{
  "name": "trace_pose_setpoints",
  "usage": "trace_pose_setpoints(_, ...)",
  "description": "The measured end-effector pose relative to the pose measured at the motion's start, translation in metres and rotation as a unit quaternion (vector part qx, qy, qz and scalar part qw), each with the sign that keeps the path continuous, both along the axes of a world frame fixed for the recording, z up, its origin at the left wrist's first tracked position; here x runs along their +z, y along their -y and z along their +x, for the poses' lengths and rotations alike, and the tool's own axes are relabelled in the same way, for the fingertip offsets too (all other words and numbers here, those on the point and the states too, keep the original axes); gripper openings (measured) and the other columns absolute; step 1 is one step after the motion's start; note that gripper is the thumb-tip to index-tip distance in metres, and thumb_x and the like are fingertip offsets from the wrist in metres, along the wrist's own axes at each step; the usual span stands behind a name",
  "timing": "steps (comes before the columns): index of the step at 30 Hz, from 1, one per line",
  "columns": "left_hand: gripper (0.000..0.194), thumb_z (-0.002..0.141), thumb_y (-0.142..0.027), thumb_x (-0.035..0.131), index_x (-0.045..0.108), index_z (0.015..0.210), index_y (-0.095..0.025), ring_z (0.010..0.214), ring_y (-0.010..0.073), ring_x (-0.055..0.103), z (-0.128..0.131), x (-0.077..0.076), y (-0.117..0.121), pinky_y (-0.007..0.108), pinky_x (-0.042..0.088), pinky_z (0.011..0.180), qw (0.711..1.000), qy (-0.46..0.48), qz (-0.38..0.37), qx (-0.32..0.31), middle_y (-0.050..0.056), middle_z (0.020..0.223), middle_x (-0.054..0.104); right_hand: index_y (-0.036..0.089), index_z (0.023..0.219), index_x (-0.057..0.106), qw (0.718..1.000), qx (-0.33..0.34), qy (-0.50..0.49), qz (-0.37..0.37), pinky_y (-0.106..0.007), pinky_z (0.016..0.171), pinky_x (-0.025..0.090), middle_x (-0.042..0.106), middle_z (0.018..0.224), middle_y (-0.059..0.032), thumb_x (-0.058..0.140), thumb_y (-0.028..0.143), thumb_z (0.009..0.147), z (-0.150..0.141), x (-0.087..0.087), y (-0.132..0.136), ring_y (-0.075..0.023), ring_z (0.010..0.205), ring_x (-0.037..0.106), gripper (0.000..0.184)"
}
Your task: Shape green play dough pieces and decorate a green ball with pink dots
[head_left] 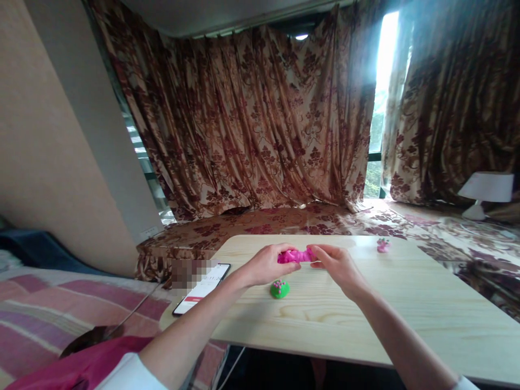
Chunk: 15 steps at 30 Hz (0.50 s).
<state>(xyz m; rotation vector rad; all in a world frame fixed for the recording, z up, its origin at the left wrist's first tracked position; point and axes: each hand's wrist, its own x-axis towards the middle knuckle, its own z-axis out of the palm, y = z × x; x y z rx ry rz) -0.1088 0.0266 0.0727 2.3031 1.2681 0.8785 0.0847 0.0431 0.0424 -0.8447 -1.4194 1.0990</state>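
Observation:
A lump of bright pink modelling clay is stretched between my two hands above the table. My left hand is closed around its thicker left end. With thumb and fingertips, my right hand pinches the narrower right end. Just below my left hand, a green clay dome with small pink dots on top sits on the light wooden table. Toward the far right of the tabletop stands a small pink clay piece with green bits on top.
A phone with a lit screen lies at the table's left edge, by my left forearm. Left of the table is a bed with a striped cover. Patterned curtains hang behind, and a white lamp stands at the far right.

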Motion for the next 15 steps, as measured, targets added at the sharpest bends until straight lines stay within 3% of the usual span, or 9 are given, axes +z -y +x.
trace_pose_setpoints(4, 0.052, 0.068, -0.037, 0.063, 0.054, 0.116, -0.02, 0.064, 0.0147, 0.056, 0.003, -0.005, -0.001, 0.023, 0.041, 0.059, 0.999, 0.017, 0.013, 0.03, 0.001, 0.075, 0.064, 0.016, 0.079, 0.071, 1.0, 0.019, -0.002, -0.014, -0.03, 0.061, 0.051, 0.069, 0.071, -0.0053, 0.073, 0.042, 0.058, 0.001, -0.003, 0.004, -0.0178, 0.065, 0.063, 0.033)
trace_pose_setpoints(9, 0.032, 0.074, -0.038, 0.056, 0.065, 0.097, -0.017, 0.066, 0.015, 0.057, 0.009, -0.003, 0.001, 0.022, 0.039, 0.058, 0.999, -0.015, 0.027, 0.011, 0.002, 0.078, 0.065, 0.016, 0.075, 0.068, 1.0, -0.014, -0.02, -0.018, -0.03, 0.061, 0.051, 0.068, 0.069, -0.0053, 0.072, 0.042, 0.059, 0.003, -0.01, -0.005, -0.0176, 0.063, 0.063, 0.031)
trace_pose_setpoints(15, 0.035, 0.076, -0.047, 0.052, 0.066, 0.096, -0.021, 0.07, 0.017, 0.059, 0.004, -0.001, -0.008, 0.022, 0.039, 0.059, 0.988, -0.112, 0.066, 0.081, 0.002, 0.082, 0.068, 0.016, 0.073, 0.064, 0.996, -0.084, -0.037, -0.018, -0.031, 0.062, 0.05, 0.066, 0.066, -0.004, 0.072, 0.04, 0.06, 0.005, -0.019, -0.025, -0.0181, 0.063, 0.062, 0.028)
